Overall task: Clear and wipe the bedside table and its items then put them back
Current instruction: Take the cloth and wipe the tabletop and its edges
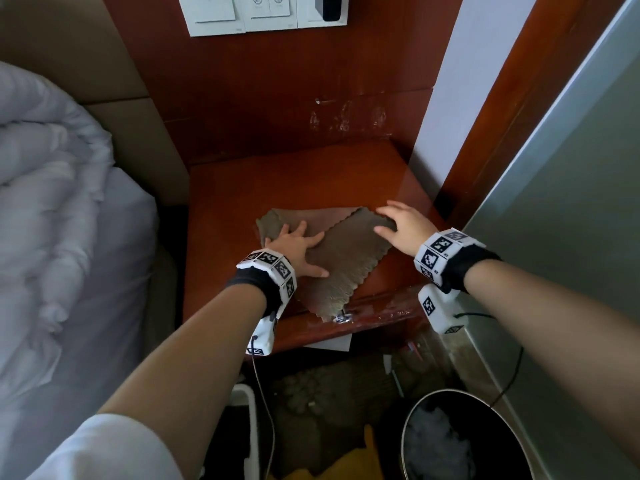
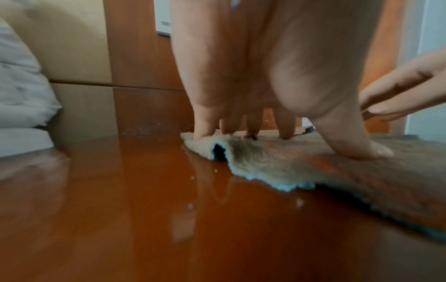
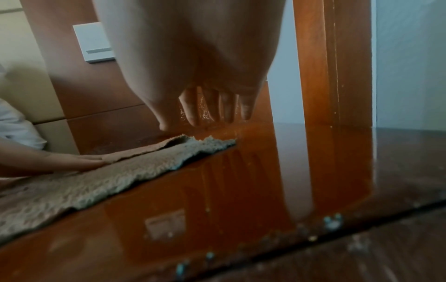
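Note:
A brown-grey cloth [image 1: 341, 252] lies spread on the glossy red-brown bedside table [image 1: 242, 209], one corner hanging over the front edge. My left hand [image 1: 294, 249] presses flat on the cloth's left part with fingers spread; in the left wrist view the fingertips [image 2: 284, 131] push into the cloth [image 2: 337, 171]. My right hand [image 1: 398, 221] hovers over the cloth's right corner with fingers straight. In the right wrist view its fingers [image 3: 212, 106] hang just above the wet tabletop [image 3: 265, 171], beyond the cloth's tip [image 3: 212, 143]. No other items stand on the table.
A bed with a white duvet [image 1: 52, 220] borders the table on the left. A switch panel [image 1: 263, 12] hangs on the wooden wall behind. A glass partition [image 1: 571, 202] closes the right side. A black bin [image 1: 460, 441] and clutter sit on the floor below.

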{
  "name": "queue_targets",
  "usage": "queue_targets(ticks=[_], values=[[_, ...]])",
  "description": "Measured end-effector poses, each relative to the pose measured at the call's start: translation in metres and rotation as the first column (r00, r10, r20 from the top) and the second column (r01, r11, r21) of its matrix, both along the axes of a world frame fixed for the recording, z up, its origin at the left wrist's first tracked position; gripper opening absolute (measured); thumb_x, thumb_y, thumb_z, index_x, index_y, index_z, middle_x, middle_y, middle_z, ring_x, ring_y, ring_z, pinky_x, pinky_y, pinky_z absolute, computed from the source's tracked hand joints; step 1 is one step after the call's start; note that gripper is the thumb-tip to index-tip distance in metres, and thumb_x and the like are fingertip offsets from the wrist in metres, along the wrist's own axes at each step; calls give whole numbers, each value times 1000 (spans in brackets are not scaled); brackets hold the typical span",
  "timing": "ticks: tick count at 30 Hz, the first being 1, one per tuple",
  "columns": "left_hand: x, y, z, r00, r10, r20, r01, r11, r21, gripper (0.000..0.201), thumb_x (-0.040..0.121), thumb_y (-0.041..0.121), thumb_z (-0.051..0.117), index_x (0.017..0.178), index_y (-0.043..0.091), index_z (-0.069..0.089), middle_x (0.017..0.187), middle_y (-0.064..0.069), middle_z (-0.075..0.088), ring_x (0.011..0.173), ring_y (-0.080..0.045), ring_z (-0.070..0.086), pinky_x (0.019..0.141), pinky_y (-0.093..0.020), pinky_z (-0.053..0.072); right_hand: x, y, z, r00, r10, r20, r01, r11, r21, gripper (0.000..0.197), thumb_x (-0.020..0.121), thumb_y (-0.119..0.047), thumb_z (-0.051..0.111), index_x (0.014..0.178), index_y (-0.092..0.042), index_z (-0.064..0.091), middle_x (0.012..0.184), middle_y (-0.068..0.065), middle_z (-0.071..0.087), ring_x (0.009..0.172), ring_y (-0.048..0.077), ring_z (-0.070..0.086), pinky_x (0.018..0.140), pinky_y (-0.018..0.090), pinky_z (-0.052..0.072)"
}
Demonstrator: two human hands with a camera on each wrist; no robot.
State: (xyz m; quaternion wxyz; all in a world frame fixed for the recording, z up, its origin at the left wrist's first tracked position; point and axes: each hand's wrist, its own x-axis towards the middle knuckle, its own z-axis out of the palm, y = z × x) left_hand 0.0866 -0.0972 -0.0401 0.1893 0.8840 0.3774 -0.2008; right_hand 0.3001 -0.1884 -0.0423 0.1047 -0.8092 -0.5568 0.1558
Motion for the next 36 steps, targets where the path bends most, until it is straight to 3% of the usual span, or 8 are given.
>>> queue_targets(ticks=[12, 22, 27, 33, 36], values=[[-56, -35, -2, 996, 84, -9, -84, 996, 2, 81, 85, 53, 57, 148, 40, 9, 159, 1, -10, 146, -33, -6, 113, -63, 10, -51, -2, 2, 993, 117, 22, -117, 993, -21, 52, 96, -37, 47, 144, -21, 35, 156, 2, 22, 142, 23, 24, 111, 41, 30], [-121, -46, -3, 989, 132, -60, -130, 991, 35, 69, 90, 39, 57, 148, 38, 19, 159, -3, -2, 146, -33, 4, 118, -46, 14, -110, 4, 7, 965, 255, 61, -253, 967, -36, 49, 98, -35, 43, 144, -21, 34, 156, 3, 22, 143, 23, 23, 112, 40, 28], [-138, -47, -3, 979, 157, -127, -148, 986, 74, 66, 93, 45, 50, 149, 35, 16, 159, -8, -1, 145, -37, 8, 117, -43, 17, -128, 16, 7, 952, 299, 59, -297, 954, -42, 50, 98, -35, 44, 144, -20, 34, 156, 4, 23, 143, 23, 23, 113, 40, 26], [-164, -51, -3, 953, 301, 27, -302, 951, 62, 58, 92, 45, 52, 145, 35, 30, 159, -7, 10, 146, -28, 12, 118, -34, 14, -138, 37, 7, 948, 310, 76, -307, 951, -46, 50, 97, -37, 44, 144, -21, 35, 155, 5, 25, 142, 25, 25, 112, 41, 28], [-164, -50, 3, 930, 358, 85, -364, 929, 60, 54, 92, 51, 46, 142, 32, 38, 157, -7, 16, 143, -24, 22, 115, -31, 20, -141, 46, 3, 944, 322, 67, -319, 946, -53, 52, 97, -37, 45, 144, -20, 34, 155, 5, 25, 142, 26, 25, 113, 41, 28]])
